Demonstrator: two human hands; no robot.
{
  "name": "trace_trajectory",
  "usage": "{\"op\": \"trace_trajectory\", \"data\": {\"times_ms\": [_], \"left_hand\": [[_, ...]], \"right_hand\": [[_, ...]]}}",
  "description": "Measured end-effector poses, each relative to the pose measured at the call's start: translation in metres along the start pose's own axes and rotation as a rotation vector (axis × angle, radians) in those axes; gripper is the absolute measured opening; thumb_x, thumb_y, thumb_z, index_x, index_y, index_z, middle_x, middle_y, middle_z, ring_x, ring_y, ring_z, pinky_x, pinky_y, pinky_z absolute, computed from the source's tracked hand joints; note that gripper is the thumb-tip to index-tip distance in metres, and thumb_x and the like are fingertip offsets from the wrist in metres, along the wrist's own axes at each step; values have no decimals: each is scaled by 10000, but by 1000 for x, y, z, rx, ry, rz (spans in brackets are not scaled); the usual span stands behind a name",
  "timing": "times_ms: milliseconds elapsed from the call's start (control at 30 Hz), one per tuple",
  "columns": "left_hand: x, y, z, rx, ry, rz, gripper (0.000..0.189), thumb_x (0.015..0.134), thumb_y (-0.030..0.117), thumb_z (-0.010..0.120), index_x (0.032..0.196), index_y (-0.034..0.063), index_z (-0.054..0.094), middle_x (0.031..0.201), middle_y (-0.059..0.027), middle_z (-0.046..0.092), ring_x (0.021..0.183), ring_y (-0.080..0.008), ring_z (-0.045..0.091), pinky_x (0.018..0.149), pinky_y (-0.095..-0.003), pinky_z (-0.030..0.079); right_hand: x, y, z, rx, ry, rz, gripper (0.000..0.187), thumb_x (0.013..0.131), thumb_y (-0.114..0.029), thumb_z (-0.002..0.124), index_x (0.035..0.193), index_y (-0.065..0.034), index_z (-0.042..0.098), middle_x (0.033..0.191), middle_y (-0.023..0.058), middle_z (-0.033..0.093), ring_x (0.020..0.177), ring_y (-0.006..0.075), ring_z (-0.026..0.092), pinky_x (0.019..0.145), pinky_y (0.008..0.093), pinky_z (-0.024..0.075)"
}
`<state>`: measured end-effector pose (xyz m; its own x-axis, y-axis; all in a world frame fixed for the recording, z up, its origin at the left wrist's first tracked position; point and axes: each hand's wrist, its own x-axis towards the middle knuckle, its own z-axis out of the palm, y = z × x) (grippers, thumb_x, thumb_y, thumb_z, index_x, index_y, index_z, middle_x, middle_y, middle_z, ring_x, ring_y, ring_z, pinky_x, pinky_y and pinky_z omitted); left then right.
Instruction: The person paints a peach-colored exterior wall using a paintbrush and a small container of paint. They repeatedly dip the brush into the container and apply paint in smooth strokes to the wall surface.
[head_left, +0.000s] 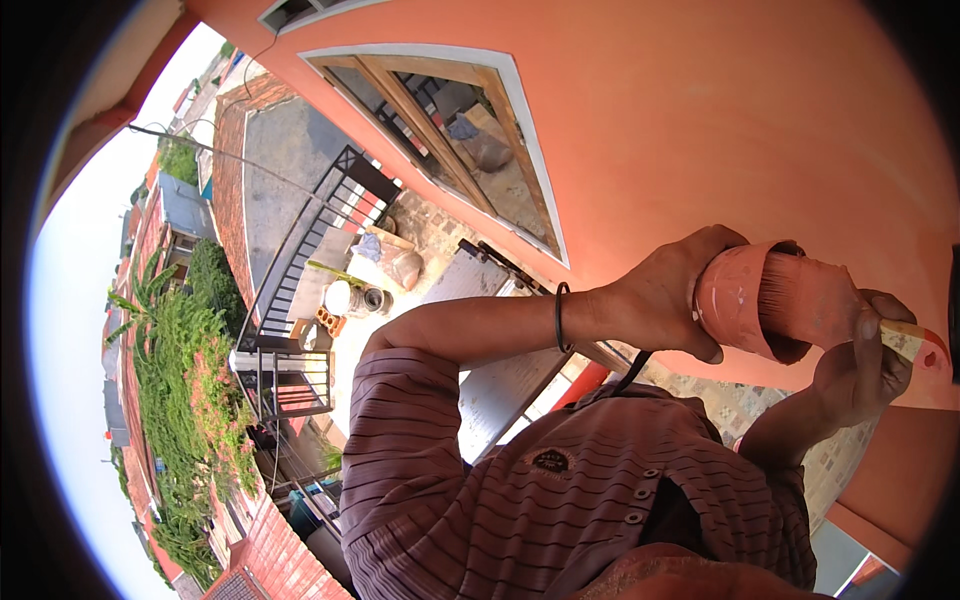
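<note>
My left hand (660, 296) grips a paint-coated cup (731, 300) from its base side, with the thumb and fingers around it. The cup's mouth faces my right hand (862, 364). That hand holds a wide flat paintbrush (817, 296) by its pale, red-tipped handle. Salmon-orange paint covers the brush's broad body. Its dark bristles lie at the cup's mouth, partly inside the rim; how much paint the cup holds is hidden. Just beyond both hands rises an orange painted wall (712, 135).
A wood-framed window (450, 135) with a white surround is set in the wall. Below stands a long pale-topped board or bench (517, 390). A white-topped bucket (337, 298), perforated bricks (330, 321) and a sack (405, 266) sit near a black metal railing (300, 232).
</note>
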<state>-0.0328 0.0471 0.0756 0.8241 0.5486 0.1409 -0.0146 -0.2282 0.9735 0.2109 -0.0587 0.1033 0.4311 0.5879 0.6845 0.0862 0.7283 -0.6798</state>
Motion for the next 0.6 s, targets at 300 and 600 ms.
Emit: {"op": "trace_trajectory", "data": {"times_ms": [300, 600], "left_hand": [[-11, -30, -53, 60, 92, 59, 1011, 608, 97, 967, 1477, 16, 457, 1384, -148, 600, 1314, -289, 605, 1115, -410, 511], [-13, -50, -61, -24, 135, -11, 987, 624, 76, 968, 1470, 30, 461, 1388, -143, 603, 1330, -295, 589, 1124, -426, 503]], "right_hand": [[-8, 32, 62, -30, 2, 79, 206, 834, 115, 807, 1011, 78, 707, 941, 151, 747, 812, 163, 689, 743, 298, 552], [-6, 40, 85, -80, -30, 170, 182, 862, 118, 795, 1011, 61, 707, 887, 131, 750, 757, 154, 693, 693, 278, 562]]}}
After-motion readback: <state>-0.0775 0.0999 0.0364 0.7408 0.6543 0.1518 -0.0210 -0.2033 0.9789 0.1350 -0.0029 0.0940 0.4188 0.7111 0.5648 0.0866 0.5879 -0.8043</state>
